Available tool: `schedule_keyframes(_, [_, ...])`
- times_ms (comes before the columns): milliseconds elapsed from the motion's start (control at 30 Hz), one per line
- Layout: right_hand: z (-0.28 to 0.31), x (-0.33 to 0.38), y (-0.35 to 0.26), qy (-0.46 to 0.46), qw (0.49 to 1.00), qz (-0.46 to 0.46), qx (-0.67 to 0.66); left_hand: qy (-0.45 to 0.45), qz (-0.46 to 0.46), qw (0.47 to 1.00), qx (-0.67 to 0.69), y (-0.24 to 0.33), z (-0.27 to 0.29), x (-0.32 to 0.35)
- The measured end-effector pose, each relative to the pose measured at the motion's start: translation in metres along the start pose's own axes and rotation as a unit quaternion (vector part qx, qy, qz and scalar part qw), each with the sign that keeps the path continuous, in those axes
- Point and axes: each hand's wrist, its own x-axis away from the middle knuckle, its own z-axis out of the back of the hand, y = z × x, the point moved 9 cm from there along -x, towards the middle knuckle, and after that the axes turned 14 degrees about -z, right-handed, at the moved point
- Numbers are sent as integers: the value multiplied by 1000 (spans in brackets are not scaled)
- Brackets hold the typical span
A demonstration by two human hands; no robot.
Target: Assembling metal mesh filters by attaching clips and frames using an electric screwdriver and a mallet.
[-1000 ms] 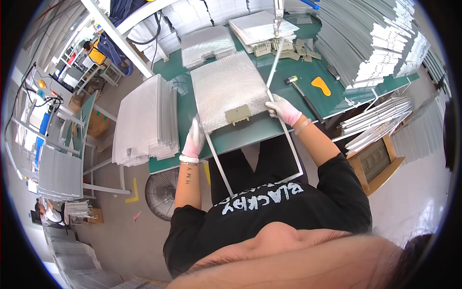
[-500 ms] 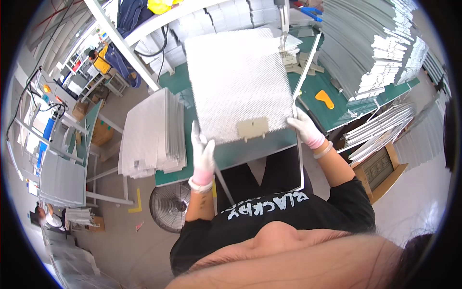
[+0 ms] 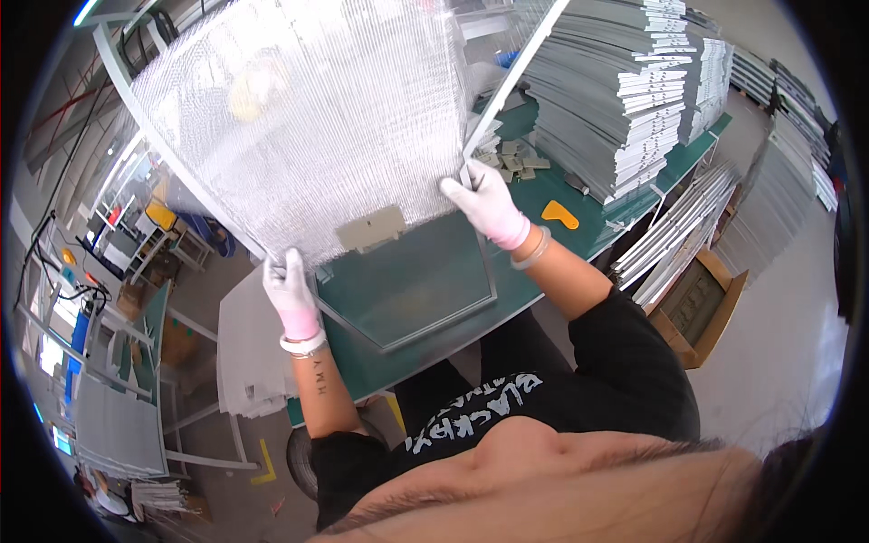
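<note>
Your left hand and right hand each clamp a lower corner of the mesh panel, raised above the green table; left fingertips seem wrapped behind.

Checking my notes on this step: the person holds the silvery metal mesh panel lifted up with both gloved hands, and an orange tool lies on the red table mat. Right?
Not quite: the table mat is green, not red, as the head view shows. Both gloved hands, left and right, do hold the silvery mesh panel up, and the orange tool lies on it.

Shiny metal mesh panel
</note>
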Motion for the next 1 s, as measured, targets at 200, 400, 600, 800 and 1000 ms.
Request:
schedule_keyframes(200, [9, 22, 9, 128, 980, 60, 139, 89, 5, 994, 68, -26, 2, 22])
schedule_keyframes(400, [3, 23, 33, 30, 998, 14, 49, 42, 8, 999, -9, -36, -2, 57])
schedule_keyframes(600, [8, 57, 109, -75, 994, -76, 14, -47, 43, 998, -17, -75, 3, 125])
schedule_keyframes(800, [5, 10, -2, -83, 995, 11, -57, -59, -1, 994, 92, -26, 8, 49])
schedule_keyframes(1000, [15, 1, 18, 74, 996, 22, 43, -7, -16, 996, 90, -14, -5, 34])
